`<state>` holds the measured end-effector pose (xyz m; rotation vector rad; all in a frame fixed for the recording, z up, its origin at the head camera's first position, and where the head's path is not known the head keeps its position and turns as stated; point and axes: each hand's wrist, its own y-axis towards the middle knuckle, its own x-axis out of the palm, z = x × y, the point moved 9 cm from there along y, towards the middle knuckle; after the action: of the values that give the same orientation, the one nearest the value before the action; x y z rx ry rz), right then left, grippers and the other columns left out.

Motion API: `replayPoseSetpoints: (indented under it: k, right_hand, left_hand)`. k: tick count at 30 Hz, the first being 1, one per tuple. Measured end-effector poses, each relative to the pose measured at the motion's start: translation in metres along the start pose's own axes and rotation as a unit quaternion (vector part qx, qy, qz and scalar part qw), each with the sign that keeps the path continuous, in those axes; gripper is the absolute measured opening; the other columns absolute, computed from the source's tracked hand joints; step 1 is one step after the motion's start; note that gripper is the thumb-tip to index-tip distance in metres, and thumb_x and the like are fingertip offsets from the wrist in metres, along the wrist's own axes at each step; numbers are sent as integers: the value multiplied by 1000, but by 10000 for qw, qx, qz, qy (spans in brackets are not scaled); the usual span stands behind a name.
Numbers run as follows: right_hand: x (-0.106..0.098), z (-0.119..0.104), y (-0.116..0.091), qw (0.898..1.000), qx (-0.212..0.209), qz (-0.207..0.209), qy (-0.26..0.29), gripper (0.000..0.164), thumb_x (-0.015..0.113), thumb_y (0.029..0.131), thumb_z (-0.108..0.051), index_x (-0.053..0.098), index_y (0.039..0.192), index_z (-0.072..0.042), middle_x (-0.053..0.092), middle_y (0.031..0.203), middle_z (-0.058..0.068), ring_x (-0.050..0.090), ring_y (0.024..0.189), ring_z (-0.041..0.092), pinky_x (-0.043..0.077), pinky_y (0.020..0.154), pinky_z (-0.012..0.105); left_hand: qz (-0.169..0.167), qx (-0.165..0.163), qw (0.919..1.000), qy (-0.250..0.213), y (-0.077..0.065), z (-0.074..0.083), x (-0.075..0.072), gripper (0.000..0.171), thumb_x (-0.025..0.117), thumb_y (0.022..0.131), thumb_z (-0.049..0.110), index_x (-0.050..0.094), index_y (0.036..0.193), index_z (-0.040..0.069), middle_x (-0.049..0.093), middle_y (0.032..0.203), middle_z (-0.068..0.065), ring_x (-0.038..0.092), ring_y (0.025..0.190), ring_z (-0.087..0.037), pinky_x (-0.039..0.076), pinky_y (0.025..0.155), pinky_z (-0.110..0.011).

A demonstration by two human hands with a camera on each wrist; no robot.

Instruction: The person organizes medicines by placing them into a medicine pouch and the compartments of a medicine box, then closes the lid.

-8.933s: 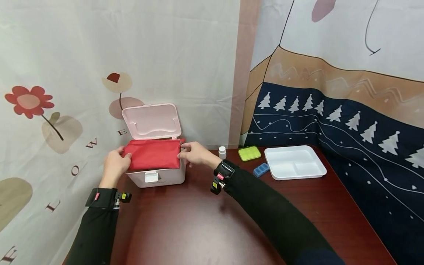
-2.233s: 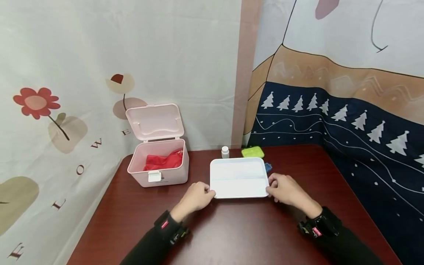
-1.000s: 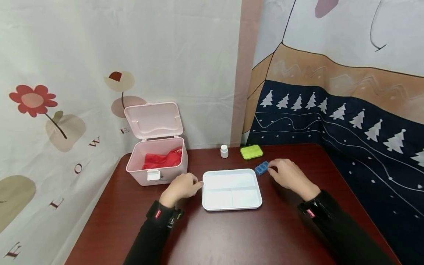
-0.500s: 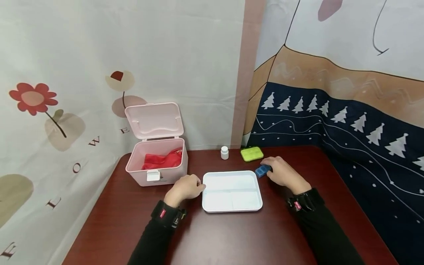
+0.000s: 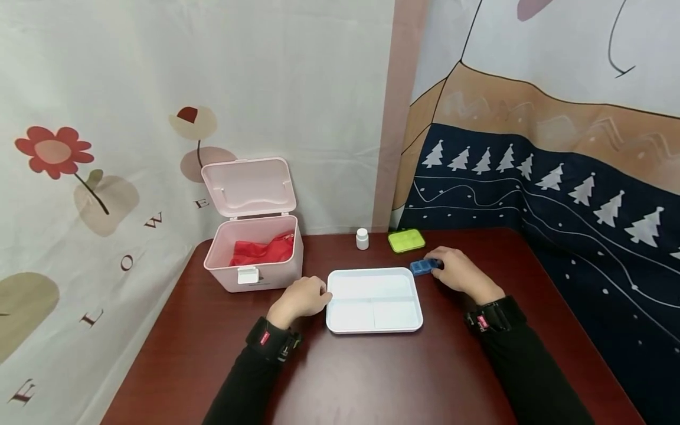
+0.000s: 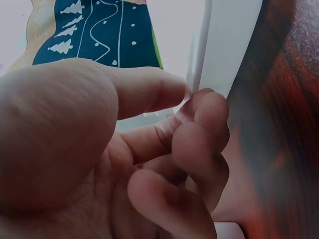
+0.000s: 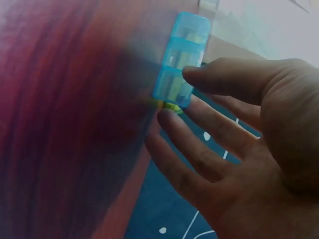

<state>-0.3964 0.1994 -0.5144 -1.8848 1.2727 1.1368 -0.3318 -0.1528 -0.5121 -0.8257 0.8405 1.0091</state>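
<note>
A white divided tray (image 5: 393, 316) lies flat at the middle of the table. My left hand (image 5: 301, 299) holds its left rim; in the left wrist view thumb and forefinger meet at the tray's edge (image 6: 202, 50), the other fingers curled below. To the right, my right hand (image 5: 461, 274) pinches one end of a small blue pill box (image 5: 421, 267) beside the tray's far right corner. The right wrist view shows the pill box (image 7: 187, 55) as translucent with three compartments, something pale inside, the thumb on its near face and fingers behind.
A pink lidded box (image 5: 276, 277) stands open at the left, a red zip pouch (image 5: 262, 251) inside. Along the back are a white bottle (image 5: 362, 239) and a lime-green flat case (image 5: 406, 241). Printed cloth hangs behind the table (image 5: 372, 378) and along its right side.
The red pouch, earlier held over the pink box, lies inside it. The tray has come from the right to the middle. My right hand has left the tray and gripped the pill box, turning it slightly.
</note>
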Motion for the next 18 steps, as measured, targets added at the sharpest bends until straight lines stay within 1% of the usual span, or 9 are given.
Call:
replayPoseSetpoints:
  k: [3,8,10,11,14,18]
  right_hand:
    - [0,1,-1,9999,118,22,-26,34,69,103,-7,73,136,-3,70,139,21,67,114,35,56,107,63]
    - [-2,-1,-3,9997,190,57,-134,38,70,102,-9,69,138,2,69,137,22,65,112,34,55,106,61]
    - [-6,-3,-5,9996,196,120,-148,40,71,102,-10,68,139,4,69,135,22,65,109,33,57,102,58]
    - [-9,-6,-7,9996,184,153,-145,41,71,101,-11,69,139,4,69,133,22,65,107,31,57,100,56]
    - [-17,-19,-11,9998,61,169,-64,40,72,100,-13,71,137,2,69,128,18,63,100,27,58,91,49]
    - [-22,-44,-16,9997,-195,-32,110,36,75,99,-14,75,133,-3,69,120,12,62,95,23,58,86,40]
  left_hand:
    - [-72,-55,9999,-106,0,2,-1,40,63,104,28,62,65,19,51,60,2,52,62,-20,42,60,-36]
    - [-72,-21,10000,-5,5,-5,7,41,63,104,29,61,64,19,50,60,2,51,61,-20,42,59,-38]
    - [-49,9,9999,148,9,-12,14,41,61,104,32,60,64,21,50,60,3,50,62,-19,41,58,-39]
    - [-33,-1,9999,162,10,-13,15,41,61,104,33,61,65,21,51,61,3,50,62,-19,41,58,-39]
    - [-97,-123,9998,111,7,-8,10,40,62,104,31,62,65,20,53,62,2,53,64,-20,43,60,-39]
    - [-182,-220,9996,-14,2,2,2,39,63,103,26,63,65,17,54,62,-1,55,65,-23,44,62,-38]
